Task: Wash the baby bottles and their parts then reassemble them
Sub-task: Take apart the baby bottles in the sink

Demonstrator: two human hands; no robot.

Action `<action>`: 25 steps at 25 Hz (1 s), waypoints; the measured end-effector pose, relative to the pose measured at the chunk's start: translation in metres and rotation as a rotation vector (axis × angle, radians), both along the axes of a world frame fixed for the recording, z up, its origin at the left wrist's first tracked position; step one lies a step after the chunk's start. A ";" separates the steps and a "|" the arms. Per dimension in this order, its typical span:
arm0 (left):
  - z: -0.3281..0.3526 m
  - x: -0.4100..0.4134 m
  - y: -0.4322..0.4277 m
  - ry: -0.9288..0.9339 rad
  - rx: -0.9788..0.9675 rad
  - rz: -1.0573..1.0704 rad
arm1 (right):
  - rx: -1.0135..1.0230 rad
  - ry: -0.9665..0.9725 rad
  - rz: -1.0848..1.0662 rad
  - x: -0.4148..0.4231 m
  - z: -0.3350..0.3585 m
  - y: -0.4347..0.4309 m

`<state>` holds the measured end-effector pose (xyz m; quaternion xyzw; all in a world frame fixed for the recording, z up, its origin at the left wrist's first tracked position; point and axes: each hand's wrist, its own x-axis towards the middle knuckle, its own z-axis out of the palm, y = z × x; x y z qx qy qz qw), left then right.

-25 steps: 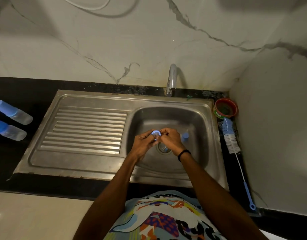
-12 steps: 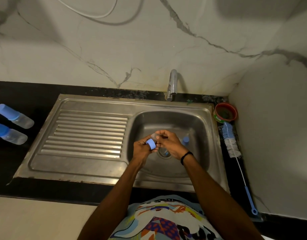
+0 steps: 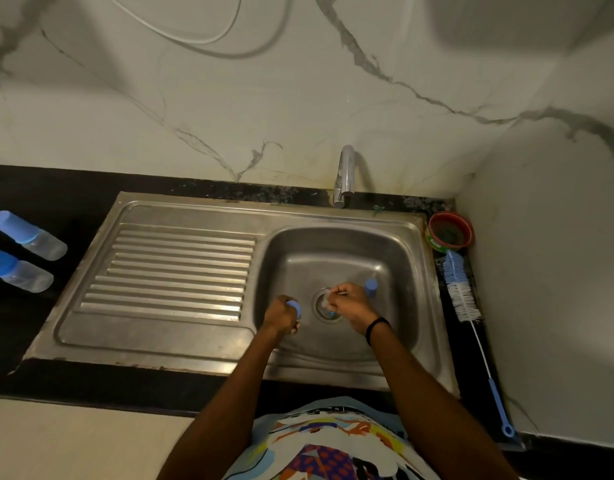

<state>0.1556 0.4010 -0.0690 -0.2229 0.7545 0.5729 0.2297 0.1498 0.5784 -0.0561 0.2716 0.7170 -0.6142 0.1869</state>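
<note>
At a steel sink (image 3: 298,258), a person holds the parts of a baby bottle split between two hands above the drain (image 3: 324,311). The left hand (image 3: 281,315) has its grip closed round a blue screw ring (image 3: 295,306) near the basin's left wall. The right hand (image 3: 354,304) pinches a small clear piece (image 3: 329,295), seemingly the bottle's teat, just over the drain. A blue cap (image 3: 370,287) stands on the basin floor just beside the right hand. Two capped bottles (image 3: 30,235) (image 3: 19,271) lie on their sides on the black table (image 3: 56,188), well to the left of the draining board.

The job looks to be at the taking-apart stage. Ring and teat are separate, and no water runs from the tap (image 3: 345,173). The bottle brush (image 3: 459,285) lies idle on the table to the right of the sink, just below a red tub (image 3: 451,233). The next move would call for freeing one hand, by setting a part down in the basin, to open the tap or fetch the brush. It would need care that the clear piece does not slip toward the drain.

No writing can be read. The tub's green band carries print too small to make out, and the bottles show no legible markings.
</note>
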 end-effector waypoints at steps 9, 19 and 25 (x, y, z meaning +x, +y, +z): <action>-0.047 -0.014 0.018 -0.280 -0.168 -0.240 | 0.480 -0.309 0.232 0.007 -0.053 0.020; -0.145 -0.030 0.024 -0.293 -0.529 -0.552 | 0.603 -0.385 0.557 0.006 -0.106 0.019; -0.101 -0.027 0.036 -0.229 -0.639 -0.399 | 0.556 -0.332 0.522 0.007 -0.109 0.027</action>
